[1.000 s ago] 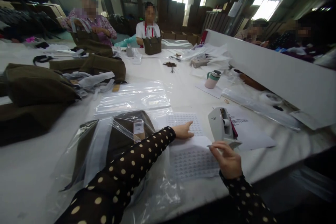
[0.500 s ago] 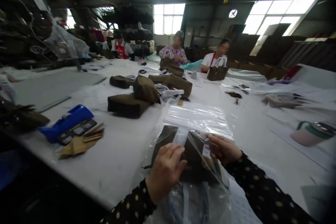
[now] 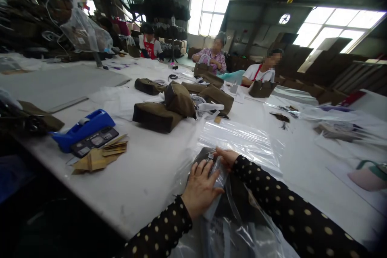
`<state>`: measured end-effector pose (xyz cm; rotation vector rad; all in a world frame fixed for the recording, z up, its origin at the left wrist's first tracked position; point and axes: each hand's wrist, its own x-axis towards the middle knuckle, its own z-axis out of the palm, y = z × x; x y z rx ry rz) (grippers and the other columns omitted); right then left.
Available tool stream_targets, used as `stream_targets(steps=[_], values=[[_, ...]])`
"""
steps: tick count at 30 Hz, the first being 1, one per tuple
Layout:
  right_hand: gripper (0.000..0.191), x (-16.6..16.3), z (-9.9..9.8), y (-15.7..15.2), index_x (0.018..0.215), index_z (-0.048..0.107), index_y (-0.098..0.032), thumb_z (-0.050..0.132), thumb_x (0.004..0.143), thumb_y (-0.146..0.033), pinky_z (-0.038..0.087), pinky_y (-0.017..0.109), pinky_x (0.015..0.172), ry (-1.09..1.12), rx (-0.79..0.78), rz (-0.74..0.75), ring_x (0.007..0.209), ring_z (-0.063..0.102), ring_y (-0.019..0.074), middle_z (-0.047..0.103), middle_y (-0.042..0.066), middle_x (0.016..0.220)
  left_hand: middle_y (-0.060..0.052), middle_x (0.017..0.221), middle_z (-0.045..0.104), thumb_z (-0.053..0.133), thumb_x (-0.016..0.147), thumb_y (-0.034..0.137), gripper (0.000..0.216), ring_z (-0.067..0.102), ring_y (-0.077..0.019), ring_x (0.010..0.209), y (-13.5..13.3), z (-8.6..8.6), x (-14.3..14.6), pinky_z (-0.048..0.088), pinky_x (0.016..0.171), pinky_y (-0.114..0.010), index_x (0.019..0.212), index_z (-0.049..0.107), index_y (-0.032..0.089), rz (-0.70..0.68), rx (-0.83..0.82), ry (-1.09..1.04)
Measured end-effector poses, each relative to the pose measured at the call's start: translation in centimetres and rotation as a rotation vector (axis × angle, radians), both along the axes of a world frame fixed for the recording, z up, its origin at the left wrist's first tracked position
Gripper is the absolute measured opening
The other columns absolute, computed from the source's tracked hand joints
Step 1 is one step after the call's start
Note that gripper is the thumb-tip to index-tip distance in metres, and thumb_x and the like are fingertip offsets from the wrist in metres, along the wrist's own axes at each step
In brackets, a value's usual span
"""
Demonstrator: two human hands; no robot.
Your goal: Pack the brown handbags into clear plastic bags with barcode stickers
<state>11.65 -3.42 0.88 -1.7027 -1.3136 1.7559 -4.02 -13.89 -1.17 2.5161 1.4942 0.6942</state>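
Observation:
A dark brown bag sealed in a clear plastic bag (image 3: 238,213) lies at the table's near edge in front of me. My left hand (image 3: 201,187) rests flat on its upper left part, fingers stretched and slightly spread. My right hand (image 3: 226,156) reaches across to the packet's top edge, its fingers curled against the plastic; whether they pinch anything I cannot see. A stack of empty clear bags (image 3: 242,139) lies just beyond the two hands.
A blue tape dispenser (image 3: 83,127), a calculator (image 3: 95,142) and folded brown card pieces (image 3: 98,156) lie to the left. Olive bags (image 3: 178,102) are piled mid-table. Three people work at the far end. A pink cup (image 3: 367,177) sits at the right.
The view swung left from the sticker sheets and grey dispenser to the bagged item. Both hands moved onto the plastic packet; since half a second ago the right hand slid to its top edge.

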Motion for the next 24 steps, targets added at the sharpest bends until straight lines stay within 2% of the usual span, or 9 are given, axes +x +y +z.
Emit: stream_targets(steps=[6,11,13,15,17,19,21,23,24], values=[[0.073,-0.7,0.8,0.9,0.093,0.062,-0.013,0.029,0.074,-0.075,0.030,0.025,0.029,-0.294,0.100,0.192,0.026,0.032,0.0098,0.036,-0.006,0.033,-0.004,0.143,0.030,0.041,0.080,0.060,0.051,0.019,-0.0313,0.131,1.6,0.6,-1.1,0.018,0.103,-0.057,0.123,0.046,0.032,-0.040,-0.042,0.026],[0.065,-1.5,1.3,0.4,0.087,0.065,-0.016,0.028,0.080,-0.068,0.038,0.029,0.039,-0.446,0.217,0.280,0.030,0.040,0.0123,0.045,-0.002,0.037,-0.005,0.141,0.033,0.039,0.078,0.063,0.056,0.018,-0.0316,0.131,2.2,0.1,-1.4,0.012,0.103,-0.061,0.125,0.043,0.032,-0.062,-0.117,0.017],[0.054,-1.7,1.2,-0.5,0.094,0.066,-0.018,0.034,0.083,-0.061,0.043,0.031,0.051,-0.522,0.337,0.316,0.042,0.051,0.0160,0.053,0.001,0.045,-0.005,0.140,0.033,0.041,0.078,0.063,0.057,0.017,-0.0315,0.132,2.4,-0.2,-1.3,0.011,0.103,-0.061,0.125,0.042,0.032,-0.065,-0.137,0.007],[0.045,-1.5,1.1,-1.7,0.109,0.061,-0.024,0.039,0.084,-0.054,0.044,0.034,0.061,-0.693,0.548,0.381,0.059,0.060,0.0211,0.062,0.005,0.059,-0.005,0.141,0.033,0.042,0.078,0.062,0.058,0.016,-0.0313,0.132,2.6,-0.3,-1.1,0.011,0.103,-0.061,0.127,0.040,0.031,-0.072,-0.152,-0.003],[0.044,-1.2,1.2,-2.8,0.117,0.056,-0.027,0.040,0.084,-0.051,0.043,0.036,0.061,-0.872,0.718,0.454,0.067,0.062,0.0254,0.066,0.008,0.069,-0.006,0.141,0.033,0.042,0.078,0.061,0.059,0.017,-0.0314,0.132,2.5,0.0,-1.2,0.013,0.103,-0.061,0.128,0.039,0.030,-0.084,-0.172,-0.025],[0.046,-0.9,1.8,-3.7,0.119,0.055,-0.026,0.039,0.084,-0.051,0.042,0.035,0.055,-1.024,0.789,0.487,0.062,0.062,0.0267,0.065,0.009,0.065,-0.008,0.142,0.031,0.044,0.077,0.062,0.062,0.017,-0.0319,0.132,1.6,0.3,-2.2,0.017,0.103,-0.060,0.129,0.038,0.029,-0.064,-0.189,-0.081],[0.048,-1.0,2.9,-4.5,0.122,0.051,-0.022,0.039,0.084,-0.049,0.042,0.033,0.055,-1.050,0.876,0.501,0.063,0.061,0.0252,0.065,0.009,0.065,-0.011,0.143,0.027,0.049,0.074,0.060,0.067,0.018,-0.0318,0.132,-0.7,0.1,-4.1,0.022,0.104,-0.056,0.130,0.036,0.025,0.044,-0.194,-0.178],[0.048,-2.0,3.8,-5.4,0.126,0.045,-0.021,0.044,0.084,-0.044,0.044,0.033,0.061,-0.944,1.047,0.609,0.074,0.061,0.0237,0.066,0.009,0.080,-0.015,0.142,0.028,0.056,0.072,0.055,0.073,0.025,-0.0310,0.130,-4.4,-1.3,-6.8,0.028,0.103,-0.050,0.131,0.033,0.020,0.238,-0.231,-0.280],[0.050,-2.9,3.9,-6.0,0.127,0.044,-0.020,0.049,0.081,-0.042,0.045,0.033,0.067,-0.826,1.122,0.710,0.082,0.059,0.0234,0.064,0.009,0.091,-0.016,0.139,0.033,0.059,0.070,0.052,0.076,0.032,-0.0312,0.126,-6.6,-2.6,-8.2,0.032,0.101,-0.048,0.131,0.032,0.017,0.339,-0.287,-0.314]])
